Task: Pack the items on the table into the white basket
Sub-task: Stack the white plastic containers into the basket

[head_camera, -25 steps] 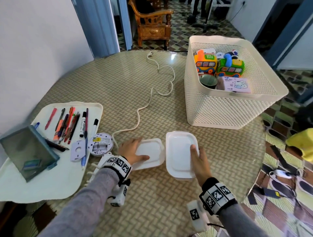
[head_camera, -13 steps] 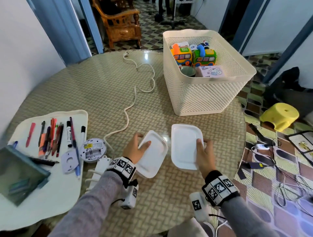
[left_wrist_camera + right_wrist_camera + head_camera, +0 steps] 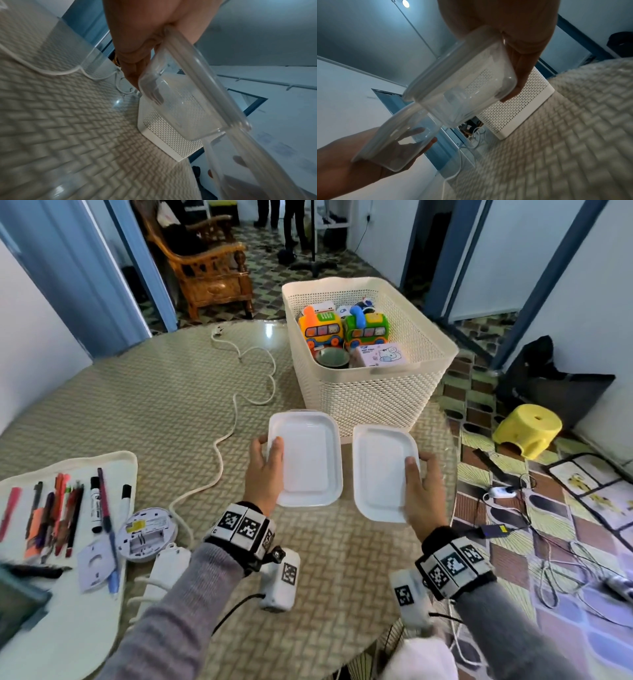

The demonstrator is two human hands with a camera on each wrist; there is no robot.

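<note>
Here each hand grips a clear, white-lidded container near the basket.

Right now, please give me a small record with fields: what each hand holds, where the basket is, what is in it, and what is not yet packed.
left hand: grips left lidded container, lifted off table
right hand: grips right lidded container, also lifted
white basket: just beyond both containers
in basket: two toy buses, bowl, pink box
not yet packed: both containers, pens on white tray, white cable
</note>
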